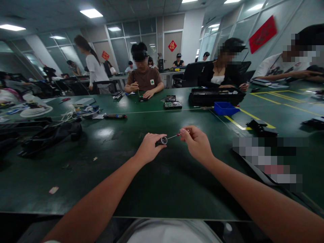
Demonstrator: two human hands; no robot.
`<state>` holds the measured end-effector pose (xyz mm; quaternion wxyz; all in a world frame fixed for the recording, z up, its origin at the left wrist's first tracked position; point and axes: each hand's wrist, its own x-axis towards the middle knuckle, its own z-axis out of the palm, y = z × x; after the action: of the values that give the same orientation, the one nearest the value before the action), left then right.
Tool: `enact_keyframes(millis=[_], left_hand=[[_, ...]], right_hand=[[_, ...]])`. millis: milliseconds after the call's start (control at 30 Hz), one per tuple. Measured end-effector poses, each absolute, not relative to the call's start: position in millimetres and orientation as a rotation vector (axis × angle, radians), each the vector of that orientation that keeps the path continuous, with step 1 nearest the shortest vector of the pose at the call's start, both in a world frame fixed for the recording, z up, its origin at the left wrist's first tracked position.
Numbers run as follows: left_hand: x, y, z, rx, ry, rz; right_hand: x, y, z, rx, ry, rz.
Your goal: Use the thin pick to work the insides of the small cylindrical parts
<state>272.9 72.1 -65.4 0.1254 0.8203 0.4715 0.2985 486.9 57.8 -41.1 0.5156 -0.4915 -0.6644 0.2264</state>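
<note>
My left hand (149,146) is closed round a small dark cylindrical part (164,140) with a pale ring at its open end. That end faces toward my right hand. Between the fingers of my right hand (195,141) is a screwdriver (178,134) with a reddish handle and a thin metal shaft. The shaft points left, and its tip is at the ringed end of the cylinder. Whether the tip touches the part I cannot tell. Both hands are just above the green table (162,182). Most of the cylinder is hidden by my left fingers.
Ahead are circuit boards (173,105), a blue tray (226,108) and a long black casing (217,97). A pen-like tool (115,116) and a black bag-like object (52,138) lie left. Dark parts (262,128) lie right. Co-workers sit across the table.
</note>
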Motion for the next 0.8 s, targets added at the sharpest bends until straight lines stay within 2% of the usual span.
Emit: enact_keyframes(millis=[133, 400, 800], left_hand=[[273.1, 71.1, -64.8, 2.375, 1.350, 0.889], [276.0, 69.1, -63.7, 2.391, 1.327, 0.861], [271.4, 74.5, -72.5, 2.373, 1.319, 0.876]], right_hand=[[487.9, 54.3, -37.5, -1.239, -1.683, 0.399], [488.7, 51.5, -37.8, -1.154, -1.830, 0.332], [486.4, 46.2, -35.2, -1.106, -1.961, 0.401]])
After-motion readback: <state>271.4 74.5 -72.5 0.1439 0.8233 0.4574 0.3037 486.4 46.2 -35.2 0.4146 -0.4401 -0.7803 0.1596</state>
